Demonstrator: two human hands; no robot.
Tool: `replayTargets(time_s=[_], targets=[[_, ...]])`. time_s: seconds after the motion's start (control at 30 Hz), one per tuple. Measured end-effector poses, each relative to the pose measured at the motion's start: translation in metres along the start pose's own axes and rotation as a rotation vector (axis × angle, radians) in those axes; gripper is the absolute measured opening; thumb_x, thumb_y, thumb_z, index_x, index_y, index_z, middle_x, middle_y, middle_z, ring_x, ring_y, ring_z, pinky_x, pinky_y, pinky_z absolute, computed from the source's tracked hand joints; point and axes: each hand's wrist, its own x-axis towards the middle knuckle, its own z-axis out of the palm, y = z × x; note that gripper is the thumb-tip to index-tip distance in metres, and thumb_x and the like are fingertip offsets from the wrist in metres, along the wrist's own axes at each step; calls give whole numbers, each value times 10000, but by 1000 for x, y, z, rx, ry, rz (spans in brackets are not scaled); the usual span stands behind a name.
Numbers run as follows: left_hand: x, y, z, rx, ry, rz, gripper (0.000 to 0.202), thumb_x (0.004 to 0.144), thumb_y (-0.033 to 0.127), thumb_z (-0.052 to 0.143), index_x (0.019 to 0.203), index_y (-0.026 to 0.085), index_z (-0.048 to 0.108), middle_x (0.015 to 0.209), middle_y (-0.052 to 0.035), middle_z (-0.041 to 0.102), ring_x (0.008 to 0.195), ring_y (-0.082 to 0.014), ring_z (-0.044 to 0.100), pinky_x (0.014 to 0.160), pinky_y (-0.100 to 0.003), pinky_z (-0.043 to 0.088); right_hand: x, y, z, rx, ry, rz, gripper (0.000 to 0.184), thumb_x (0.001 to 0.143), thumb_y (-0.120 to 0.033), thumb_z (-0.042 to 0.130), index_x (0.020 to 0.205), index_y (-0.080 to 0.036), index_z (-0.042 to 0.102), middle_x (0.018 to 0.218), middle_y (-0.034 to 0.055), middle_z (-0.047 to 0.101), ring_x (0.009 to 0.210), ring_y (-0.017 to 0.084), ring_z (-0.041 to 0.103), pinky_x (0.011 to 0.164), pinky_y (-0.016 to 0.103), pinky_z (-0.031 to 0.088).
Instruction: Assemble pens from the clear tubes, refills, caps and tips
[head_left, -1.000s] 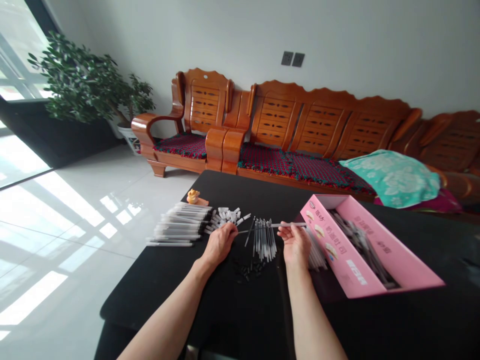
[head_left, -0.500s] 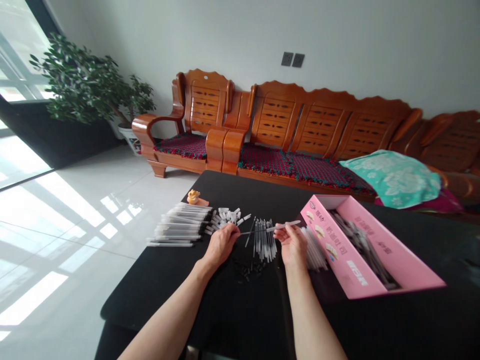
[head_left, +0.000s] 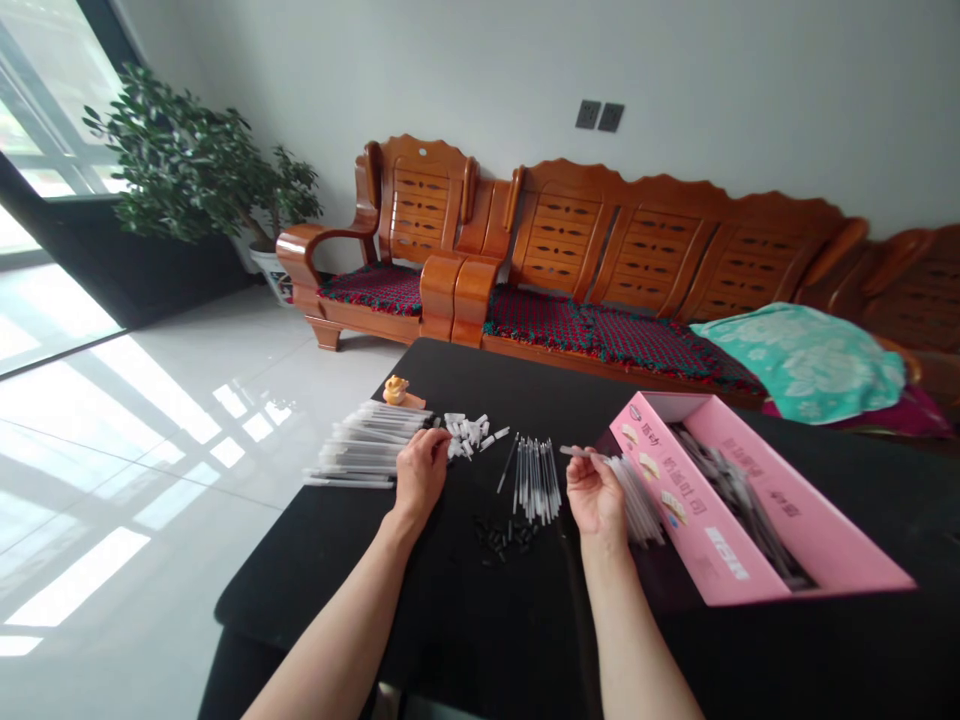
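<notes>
My left hand (head_left: 420,468) rests on the black table (head_left: 450,620), fingers curled down at the near edge of a pile of small white caps (head_left: 470,431). What they pinch is hidden. To its left lies a stack of white pens (head_left: 360,446). My right hand (head_left: 596,492) is closed on a thin translucent pen barrel (head_left: 576,452), held level just above the table. Between the hands lie a bundle of thin refills (head_left: 536,465) and several small black parts (head_left: 506,536). More clear barrels (head_left: 637,498) lie beside my right hand.
An open pink cardboard box (head_left: 750,540) with dark pens inside stands to the right. A small orange figurine (head_left: 395,390) sits behind the pen stack. A wooden sofa (head_left: 630,260) and armchair stand beyond the table, with a potted plant (head_left: 195,170) at the left.
My left hand let the refill go and moved left to the white caps. My right hand drew the barrel back to the right. The camera shifted slightly.
</notes>
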Motion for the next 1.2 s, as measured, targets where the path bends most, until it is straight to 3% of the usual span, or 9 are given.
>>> replayTargets(time_s=[0.23, 0.43, 0.53, 0.67, 0.77, 0.93, 1.2], targets=[[-4, -1, 2, 299, -243, -54, 104, 823, 268, 618, 787, 197, 684, 796, -46, 636, 701, -175, 596, 654, -258, 396, -3, 6, 1, -60, -42, 29, 59, 746, -117, 684, 788, -152, 707, 720, 44, 763, 576, 135, 717, 557, 213, 605], [-6, 4, 1, 265, -327, -54, 60, 792, 203, 633, 752, 196, 677, 805, -46, 645, 733, -180, 611, 670, -263, 400, -4, 6, 2, -59, -49, 42, 73, 725, -123, 686, 792, -143, 706, 721, 62, 764, 574, 134, 715, 564, 211, 603], [-7, 7, 7, 24, -327, -99, 45, 769, 213, 656, 750, 189, 689, 751, -34, 662, 707, -170, 613, 678, -266, 425, -5, 7, 3, -66, -71, 49, 89, 714, -136, 701, 803, -138, 704, 730, 73, 764, 587, 145, 720, 573, 222, 605], [-8, 11, 16, -615, -416, -356, 184, 741, 323, 702, 781, 145, 681, 613, -17, 634, 570, -144, 586, 572, -249, 459, -9, 10, 8, -106, -106, 51, 109, 698, -136, 709, 807, -139, 703, 728, 73, 763, 593, 159, 724, 562, 238, 609], [-7, 12, 16, -955, -457, -460, 322, 707, 385, 753, 878, 119, 690, 686, -32, 658, 590, -126, 592, 562, -231, 473, -13, 13, 13, -147, -159, 59, 126, 690, -143, 720, 814, -145, 698, 737, 73, 764, 603, 167, 726, 556, 249, 610], [-9, 13, 13, -1087, -505, -472, 356, 719, 395, 765, 923, 111, 705, 758, -49, 668, 628, -107, 590, 598, -221, 476, -22, 18, 21, -202, -271, 81, 178, 704, -175, 749, 865, -161, 672, 794, 72, 768, 641, 182, 734, 594, 273, 617], [-12, 18, 18, -1108, -591, -467, 354, 698, 378, 788, 905, 103, 704, 774, -51, 671, 644, -107, 597, 625, -228, 489, -30, 22, 29, -270, -304, 81, 224, 720, -221, 773, 889, -157, 641, 826, 91, 766, 668, 204, 739, 614, 292, 614]])
